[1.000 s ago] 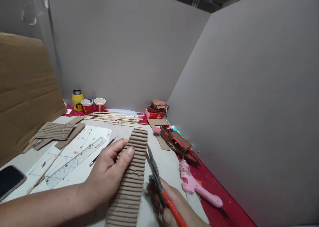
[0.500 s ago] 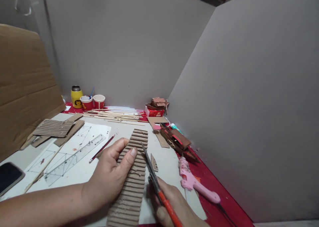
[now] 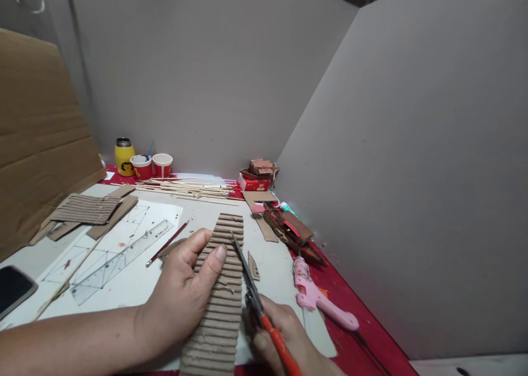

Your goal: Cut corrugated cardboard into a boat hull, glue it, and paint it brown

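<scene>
My left hand (image 3: 193,277) grips a long strip of corrugated cardboard (image 3: 218,310) by its left edge, thumb on the ribbed face. The strip stands up at a slant above the white board. In my right hand (image 3: 284,332) is a pair of scissors (image 3: 252,280) with orange handles. Their blades point up and to the left, and the tip lies over the ribbed face near the strip's upper right. Whether the blades are touching the cardboard I cannot tell. A small cut cardboard piece (image 3: 253,266) rests on the board just right of the blades.
A pink glue gun (image 3: 322,299) lies at right beside brown model boats (image 3: 295,230). On the left are a ruler (image 3: 124,260), a pencil (image 3: 167,244), cardboard scraps (image 3: 86,208) and a phone (image 3: 14,291). Wooden sticks (image 3: 185,189), cups (image 3: 162,166) and a yellow jar (image 3: 124,159) stand behind.
The scissors' tip has shifted slightly left across the strip's face. The whole view has moved a little; both hands keep their holds.
</scene>
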`<action>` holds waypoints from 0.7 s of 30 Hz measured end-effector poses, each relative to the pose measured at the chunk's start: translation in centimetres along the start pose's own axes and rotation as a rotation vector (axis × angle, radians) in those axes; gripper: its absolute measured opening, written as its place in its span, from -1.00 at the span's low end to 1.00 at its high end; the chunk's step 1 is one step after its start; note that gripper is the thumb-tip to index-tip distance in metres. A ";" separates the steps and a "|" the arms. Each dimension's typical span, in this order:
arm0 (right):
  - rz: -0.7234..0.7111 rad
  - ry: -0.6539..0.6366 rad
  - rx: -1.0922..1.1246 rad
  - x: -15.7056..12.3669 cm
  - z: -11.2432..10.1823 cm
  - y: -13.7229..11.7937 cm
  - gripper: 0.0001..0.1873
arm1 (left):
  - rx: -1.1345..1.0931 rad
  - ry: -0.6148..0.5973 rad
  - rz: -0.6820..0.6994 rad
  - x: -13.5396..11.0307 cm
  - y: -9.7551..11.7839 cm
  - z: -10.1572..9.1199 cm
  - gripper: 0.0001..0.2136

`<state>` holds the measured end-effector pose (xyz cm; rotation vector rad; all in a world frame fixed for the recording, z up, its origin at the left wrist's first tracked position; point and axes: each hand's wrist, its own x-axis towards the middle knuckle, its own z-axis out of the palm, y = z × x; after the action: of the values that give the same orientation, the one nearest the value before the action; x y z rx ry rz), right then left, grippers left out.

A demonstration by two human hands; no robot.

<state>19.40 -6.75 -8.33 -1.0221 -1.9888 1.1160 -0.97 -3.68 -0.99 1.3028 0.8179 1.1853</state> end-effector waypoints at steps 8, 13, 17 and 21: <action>0.030 -0.001 0.011 0.1 -0.2 -0.2 -0.48 | -0.082 -0.066 -0.022 0.4 0.3 -0.4 -0.79; 0.021 -0.022 -0.054 0.6 -0.6 -1.2 -0.41 | -0.005 -0.060 0.009 -0.2 -0.5 0.0 -0.80; 0.004 -0.017 -0.050 0.8 -0.8 -2.0 -0.42 | 0.039 -0.058 0.005 -0.4 -0.9 0.2 -0.79; 0.008 -0.015 -0.020 0.6 -0.8 -2.3 -0.44 | 0.038 -0.067 0.005 -0.4 -0.8 0.2 -0.79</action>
<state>18.99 -6.70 -5.85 -1.0358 -2.0125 1.1132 -0.71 -3.99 -1.84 1.3692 0.7916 1.1289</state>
